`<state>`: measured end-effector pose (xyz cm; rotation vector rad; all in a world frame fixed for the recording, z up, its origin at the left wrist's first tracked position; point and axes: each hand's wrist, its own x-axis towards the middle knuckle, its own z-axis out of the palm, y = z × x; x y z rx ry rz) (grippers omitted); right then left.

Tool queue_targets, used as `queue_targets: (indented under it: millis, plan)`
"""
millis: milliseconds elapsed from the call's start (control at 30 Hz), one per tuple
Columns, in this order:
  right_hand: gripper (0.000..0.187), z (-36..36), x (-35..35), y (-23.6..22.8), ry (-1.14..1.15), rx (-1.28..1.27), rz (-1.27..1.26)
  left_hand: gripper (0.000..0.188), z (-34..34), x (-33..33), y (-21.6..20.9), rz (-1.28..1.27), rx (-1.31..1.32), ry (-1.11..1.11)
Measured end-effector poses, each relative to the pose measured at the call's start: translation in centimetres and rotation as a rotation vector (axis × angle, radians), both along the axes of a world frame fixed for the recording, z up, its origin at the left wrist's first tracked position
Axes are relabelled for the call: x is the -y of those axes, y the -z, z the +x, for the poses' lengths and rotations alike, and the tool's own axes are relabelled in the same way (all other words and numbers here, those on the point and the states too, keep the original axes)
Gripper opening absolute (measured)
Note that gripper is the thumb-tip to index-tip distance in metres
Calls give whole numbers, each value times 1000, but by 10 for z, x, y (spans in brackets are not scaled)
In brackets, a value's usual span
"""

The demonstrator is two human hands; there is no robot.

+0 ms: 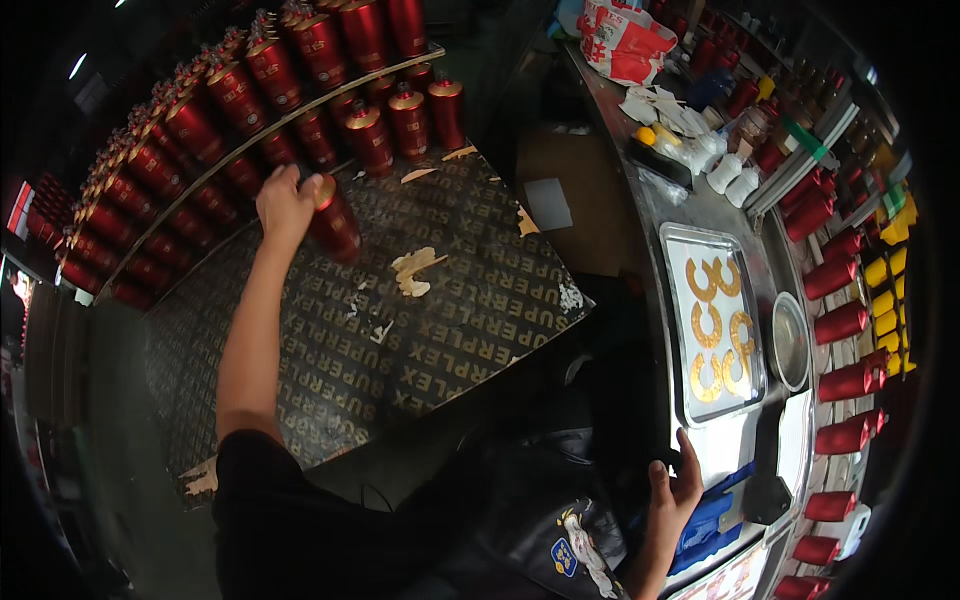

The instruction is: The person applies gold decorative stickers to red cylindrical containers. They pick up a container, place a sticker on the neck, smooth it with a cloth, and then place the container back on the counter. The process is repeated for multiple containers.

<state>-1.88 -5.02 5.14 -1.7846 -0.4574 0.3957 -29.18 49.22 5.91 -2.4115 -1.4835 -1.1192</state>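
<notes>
My left hand is closed at the gold-coloured neck of a dark red bottle, which leans slightly over the board-topped stand. Rows of similar red bottles stand just beyond it on the same board. Over at the right, my right hand hovers by the workbench's near edge, fingers apart and holding nothing. Close to it lie a blue cloth-like item and a black object. A metal tray with several gold curved pieces rests farther along the bench.
A shelf board carries more red bottles above the lower rows. Torn light patches mark the stand's top. On the bench are a round metal bowl, white squeeze bottles and a red-white bag. Red bottles line the right side.
</notes>
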Motion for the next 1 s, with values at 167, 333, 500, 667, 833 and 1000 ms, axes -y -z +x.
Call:
queue_targets:
  millis: [167, 333, 500, 667, 833, 1000]
  plan:
    - [56, 5, -6, 5, 39, 19, -122, 26, 4, -129, 31, 80, -74, -68]
    - [51, 9, -10, 8, 146, 91, -290, 26, 25, -195, 57, -69, -117, -163]
    - [49, 6, -10, 8, 127, 35, -292, 60, 23, -229, 67, -184, -283, -224]
    - [50, -4, -6, -10, 122, 28, -374, 62, 31, -230, 68, -125, -126, -338]
    - [38, 0, 18, -24, 155, -233, -7, 30, 198, -94, 46, -301, 426, 373]
    - [34, 19, 81, -24, 376, -808, 716, 22, 411, 217, 54, -448, 476, 1337]
